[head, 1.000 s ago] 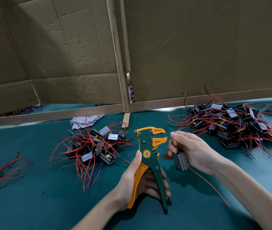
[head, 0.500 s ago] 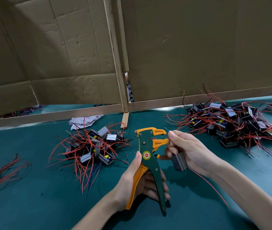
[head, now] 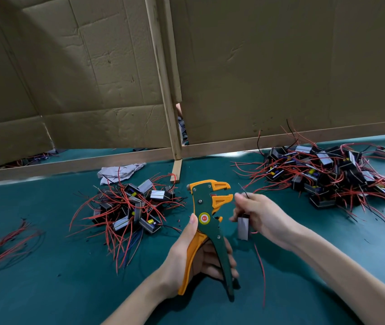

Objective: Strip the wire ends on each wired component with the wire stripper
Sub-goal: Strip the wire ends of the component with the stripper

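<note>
Cardboard screen [head: 280, 66] walls off a teal desk [head: 46, 289], where one heap of wired components [head: 327, 174] lies far right and a smaller heap [head: 130, 207] left of centre. Between them the left hand [head: 186, 259] has its grip wrapped round both handles of the wire stripper [head: 208, 219], long axis near upright, handles toward the person, jaws agape facing right. Just beside the jaws, the right hand [head: 264, 216] grips a grey component [head: 243, 228], fingertips pinching its black wire [head: 243, 191], which points up and left.
</note>
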The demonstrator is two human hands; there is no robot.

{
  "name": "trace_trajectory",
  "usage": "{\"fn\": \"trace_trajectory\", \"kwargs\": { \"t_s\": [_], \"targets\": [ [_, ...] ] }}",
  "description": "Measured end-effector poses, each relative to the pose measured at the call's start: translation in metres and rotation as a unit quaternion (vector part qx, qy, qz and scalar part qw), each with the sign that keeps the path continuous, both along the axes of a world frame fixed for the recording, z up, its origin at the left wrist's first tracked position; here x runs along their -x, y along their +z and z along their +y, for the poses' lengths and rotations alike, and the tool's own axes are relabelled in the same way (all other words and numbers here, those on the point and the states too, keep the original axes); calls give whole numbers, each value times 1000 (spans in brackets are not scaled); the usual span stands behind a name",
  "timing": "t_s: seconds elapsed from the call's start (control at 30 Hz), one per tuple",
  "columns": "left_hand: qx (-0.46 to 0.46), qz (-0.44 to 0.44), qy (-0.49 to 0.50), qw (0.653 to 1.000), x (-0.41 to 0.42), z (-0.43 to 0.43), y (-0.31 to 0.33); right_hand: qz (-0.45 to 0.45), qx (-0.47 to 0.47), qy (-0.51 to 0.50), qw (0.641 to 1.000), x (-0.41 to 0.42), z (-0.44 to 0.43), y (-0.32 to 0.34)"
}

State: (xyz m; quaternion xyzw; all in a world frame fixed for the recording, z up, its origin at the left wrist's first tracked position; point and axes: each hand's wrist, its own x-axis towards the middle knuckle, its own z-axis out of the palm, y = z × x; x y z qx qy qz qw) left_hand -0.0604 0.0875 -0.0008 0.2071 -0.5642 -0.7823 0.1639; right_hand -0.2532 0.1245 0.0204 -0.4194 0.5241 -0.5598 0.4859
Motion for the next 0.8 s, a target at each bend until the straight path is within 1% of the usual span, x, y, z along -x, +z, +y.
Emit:
{"fn": "trace_trajectory", "kwargs": {
  "t_s": [0.07, 0.17, 0.2, 0.3, 0.43, 0.57, 0.67, 0.73, 0.8],
  "targets": [
    [0, 4, 7, 1000, 0, 1, 1, 80, -22, 5, 997, -2, -1, -7],
    [-9, 18, 20, 1000, -2, 2, 4, 200, -9, 42, 979, -4, 1, -11],
    [-13, 22, 25, 999, -2, 1, 4, 220, -9, 60, 974, -5, 2, -11],
    [-21, 34, 48, 998, -2, 0, 4, 185, -32, 131, 973, -4, 5, -9],
    [-16, 39, 78, 996, -3, -3, 3, 169, -20, 155, 973, -1, 6, -9],
    [-12, 39, 90, 995, -4, -4, 3, 153, 49, 108, 981, -3, 4, -11],
    [-15, 43, 93, 995, -3, -4, 3, 155, 104, 65, 980, -4, 3, -10],
    [-17, 42, 92, 995, -3, -3, 4, 98, 106, 33, 989, -1, 2, -10],
    [-20, 42, 91, 995, -3, -3, 4, 37, 76, 12, 996, 2, 0, -9]
  ]
}}
